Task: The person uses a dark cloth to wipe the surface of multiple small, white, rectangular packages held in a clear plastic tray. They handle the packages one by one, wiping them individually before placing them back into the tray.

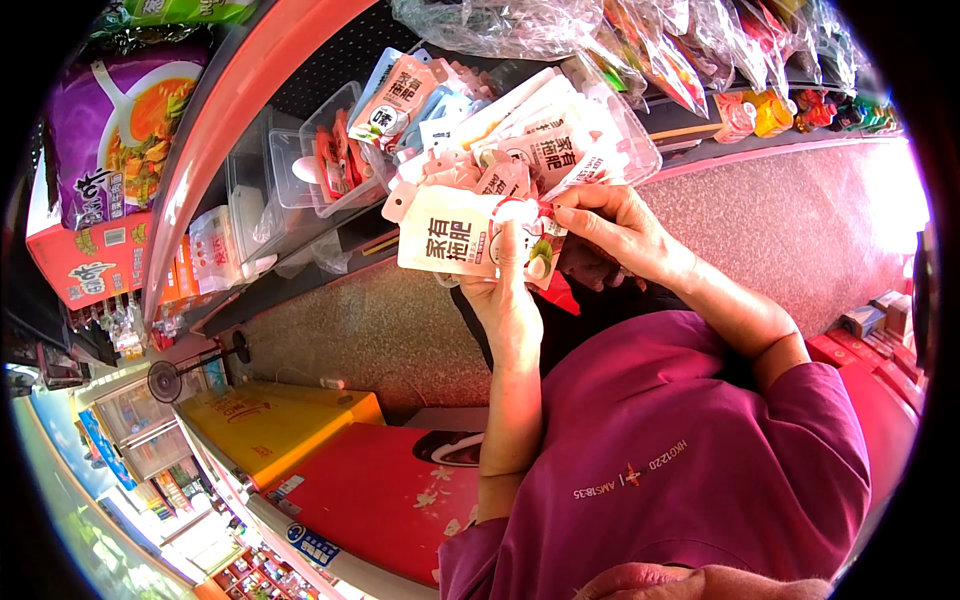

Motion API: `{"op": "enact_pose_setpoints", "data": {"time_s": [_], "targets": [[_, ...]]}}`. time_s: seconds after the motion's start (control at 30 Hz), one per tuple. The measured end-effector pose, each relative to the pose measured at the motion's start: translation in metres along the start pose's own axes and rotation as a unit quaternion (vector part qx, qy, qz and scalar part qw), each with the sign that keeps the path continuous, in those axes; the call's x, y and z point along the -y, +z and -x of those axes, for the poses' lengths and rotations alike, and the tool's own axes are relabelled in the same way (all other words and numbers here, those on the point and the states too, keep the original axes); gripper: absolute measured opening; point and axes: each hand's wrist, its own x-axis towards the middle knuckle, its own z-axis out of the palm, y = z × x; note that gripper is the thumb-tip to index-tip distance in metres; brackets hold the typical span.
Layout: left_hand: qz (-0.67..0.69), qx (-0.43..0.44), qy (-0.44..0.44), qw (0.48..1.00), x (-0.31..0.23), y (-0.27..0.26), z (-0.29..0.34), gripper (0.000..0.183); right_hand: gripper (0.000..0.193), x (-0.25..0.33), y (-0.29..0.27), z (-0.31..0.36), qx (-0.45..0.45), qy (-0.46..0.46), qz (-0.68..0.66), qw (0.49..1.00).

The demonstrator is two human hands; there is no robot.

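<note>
My left hand (508,315) holds a cream snack packet (450,232) from below, its thumb pressed flat over the front. Dark print and a small green-and-white picture show on the packet. At the packet's right end, my right hand (635,238) closes its thumb and fingertips on the edge. Behind it, a clear plastic bin (640,150) on the shelf is heaped with similar cream and pink packets (550,148). A packet with a brown label (402,88) stands among blue ones to the left.
Left of the bin, a clear tub (375,190) holds red packets. A purple noodle bag (125,130) sits on a red carton (95,262). Clear-wrapped goods (500,25) line the shelf above. Yellow (275,420) and red boxes (370,500) stand below, by a fan (165,382).
</note>
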Motion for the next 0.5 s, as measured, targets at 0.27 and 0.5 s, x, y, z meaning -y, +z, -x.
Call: {"op": "enact_pose_setpoints", "data": {"time_s": [0.27, 0.5], "targets": [[-0.035, 0.031, -0.015, 0.999, 0.006, 0.001, 0.002, 0.025, 0.026, -0.002, 0.0, -0.002, -0.024, -0.027, 0.038, 0.999], [-0.038, 0.016, -0.017, 0.999, 0.01, 0.001, 0.0, 0.021, 0.025, -0.001, -0.001, -0.002, -0.011, -0.033, 0.012, 0.999]]}}
